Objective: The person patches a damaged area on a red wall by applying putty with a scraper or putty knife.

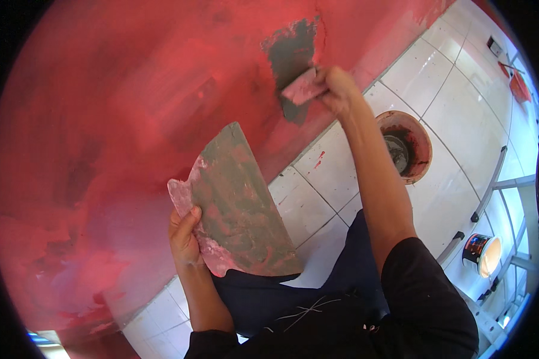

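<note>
Flat pink-smeared scraper (301, 89) over dark grey patch (291, 55)

Clamped in the fingers of the nearer right hand (339, 88), the scraper extends left and slightly down across the patch's lower part, contact unclear. The patch's long axis runs up the red painted wall (126, 113). Fingers of the left hand (184, 232) clamp a broad grey-smeared board (239, 206).

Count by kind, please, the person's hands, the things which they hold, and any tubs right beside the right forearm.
Hands: 2 (left hand, right hand)
Grey-smeared board: 1
Flat scraper: 1
Round tub: 1
Total: 5
</note>
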The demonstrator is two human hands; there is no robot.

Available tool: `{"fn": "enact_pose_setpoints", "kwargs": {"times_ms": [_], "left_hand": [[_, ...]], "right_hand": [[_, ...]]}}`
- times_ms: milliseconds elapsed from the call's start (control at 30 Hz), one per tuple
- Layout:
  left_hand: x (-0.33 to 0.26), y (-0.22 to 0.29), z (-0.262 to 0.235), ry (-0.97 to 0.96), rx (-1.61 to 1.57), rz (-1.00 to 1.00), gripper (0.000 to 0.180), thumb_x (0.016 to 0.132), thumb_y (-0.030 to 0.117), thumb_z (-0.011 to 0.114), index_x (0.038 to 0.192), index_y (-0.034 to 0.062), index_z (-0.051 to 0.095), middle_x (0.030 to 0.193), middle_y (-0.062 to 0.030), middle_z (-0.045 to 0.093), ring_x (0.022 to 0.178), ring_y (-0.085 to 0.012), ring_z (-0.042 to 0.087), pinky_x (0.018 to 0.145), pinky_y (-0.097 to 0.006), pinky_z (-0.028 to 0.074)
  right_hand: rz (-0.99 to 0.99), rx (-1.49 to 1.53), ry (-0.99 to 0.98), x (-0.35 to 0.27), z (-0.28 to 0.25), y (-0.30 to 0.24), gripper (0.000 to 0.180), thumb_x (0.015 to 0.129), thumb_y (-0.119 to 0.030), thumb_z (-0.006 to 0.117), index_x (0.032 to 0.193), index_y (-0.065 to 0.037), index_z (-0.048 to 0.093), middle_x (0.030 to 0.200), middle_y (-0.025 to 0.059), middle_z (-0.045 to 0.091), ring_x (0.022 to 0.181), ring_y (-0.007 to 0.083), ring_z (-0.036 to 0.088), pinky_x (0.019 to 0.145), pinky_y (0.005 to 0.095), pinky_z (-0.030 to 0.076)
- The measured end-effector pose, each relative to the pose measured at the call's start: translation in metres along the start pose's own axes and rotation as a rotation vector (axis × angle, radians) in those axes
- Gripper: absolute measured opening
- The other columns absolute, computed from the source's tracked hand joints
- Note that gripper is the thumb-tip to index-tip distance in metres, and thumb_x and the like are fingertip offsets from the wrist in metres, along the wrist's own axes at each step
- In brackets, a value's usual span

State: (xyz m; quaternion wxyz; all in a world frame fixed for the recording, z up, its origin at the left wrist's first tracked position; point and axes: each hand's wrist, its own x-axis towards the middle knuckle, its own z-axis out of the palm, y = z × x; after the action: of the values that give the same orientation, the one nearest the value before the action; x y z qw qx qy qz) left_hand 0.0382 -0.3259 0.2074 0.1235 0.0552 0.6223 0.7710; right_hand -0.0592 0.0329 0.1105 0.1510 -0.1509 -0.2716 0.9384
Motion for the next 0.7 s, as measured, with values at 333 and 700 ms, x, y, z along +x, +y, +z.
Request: {"fn": "enact_pose_setpoints", "kwargs": {"times_ms": [333, 700], "left_hand": [[-0.015, 0.012, -0.003, 0.007, 0.039, -0.03, 0.031, 0.081, 0.007, 0.056, 0.111, -0.0017, 0.054, 0.103, -0.0106, 0.062, 0.092, -0.0181, 0.06, 0.084, -0.03, 0.045], [-0.056, 0.032, 0.028, 0.025, 0.059, -0.039, 0.037, 0.081, 0.008, 0.056, 0.115, -0.0034, 0.05, 0.106, -0.0101, 0.06, 0.096, -0.0196, 0.058, 0.086, -0.03, 0.044]], "right_hand": [[-0.133, -0.199, -0.18, -0.065, 0.019, -0.081, 0.035, 0.073, 0.004, 0.04, 0.105, 0.01, 0.051, 0.103, 0.0159, 0.056, 0.097, 0.0259, 0.055, 0.09, 0.0358, 0.043], [-0.068, 0.017, 0.075, -0.135, -0.117, 0.007, 0.038, 0.082, 0.0, 0.045, 0.12, 0.001, 0.044, 0.116, 0.0117, 0.054, 0.105, 0.0227, 0.055, 0.09, 0.0344, 0.045]]}}
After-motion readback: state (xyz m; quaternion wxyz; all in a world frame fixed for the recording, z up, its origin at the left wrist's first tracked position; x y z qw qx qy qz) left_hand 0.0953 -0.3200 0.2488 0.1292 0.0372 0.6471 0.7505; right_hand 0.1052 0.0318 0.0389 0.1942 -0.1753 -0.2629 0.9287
